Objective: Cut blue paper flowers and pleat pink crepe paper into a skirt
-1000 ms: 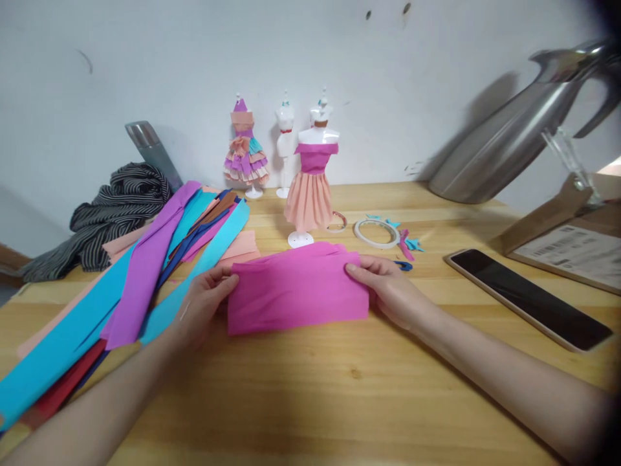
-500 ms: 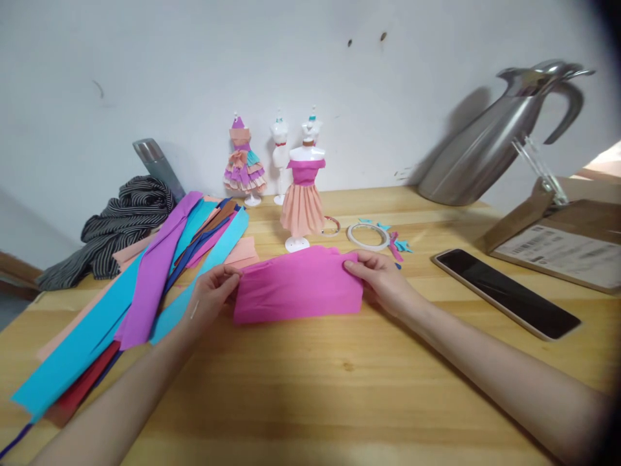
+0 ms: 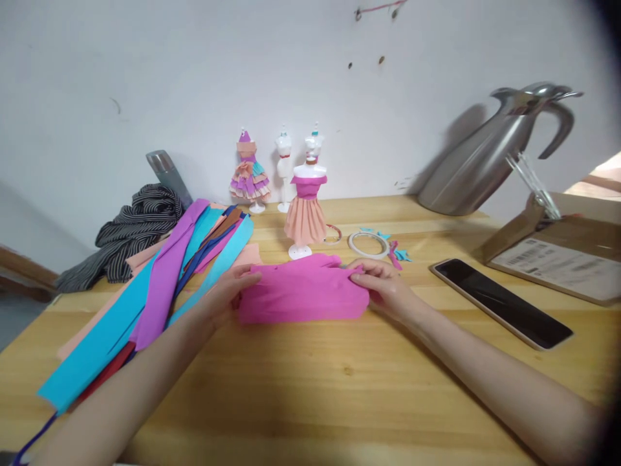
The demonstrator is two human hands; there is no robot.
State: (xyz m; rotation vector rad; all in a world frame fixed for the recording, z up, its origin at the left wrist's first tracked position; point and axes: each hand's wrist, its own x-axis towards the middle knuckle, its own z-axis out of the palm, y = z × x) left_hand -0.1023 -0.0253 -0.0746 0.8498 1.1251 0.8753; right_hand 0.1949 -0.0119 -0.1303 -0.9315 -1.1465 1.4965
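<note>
A piece of pink crepe paper (image 3: 303,294) is stretched between my hands just above the table. My left hand (image 3: 233,291) grips its left end, thumb on the near face. At the upper right corner my right hand (image 3: 381,285) pinches the paper between thumb and fingers. Behind it stands a small white mannequin (image 3: 310,171) wearing a pink top and a pleated peach skirt (image 3: 305,220). Farther back are a mannequin in a ruffled purple, peach and blue dress (image 3: 249,178) and two mostly bare white ones, one partly hidden.
Strips of coloured crepe paper (image 3: 158,291) lie at left beside a striped cloth (image 3: 140,217) and a flask (image 3: 169,175). To the right are a roll of tape (image 3: 369,244), blue and pink scraps (image 3: 395,254), a phone (image 3: 502,301), a cardboard box (image 3: 563,252) and a steel jug (image 3: 485,155).
My left hand has shifted right along the paper, its thumb now farther over the face. The paper's top edge looks more bunched near my right hand. The camera view has tilted up slightly.
</note>
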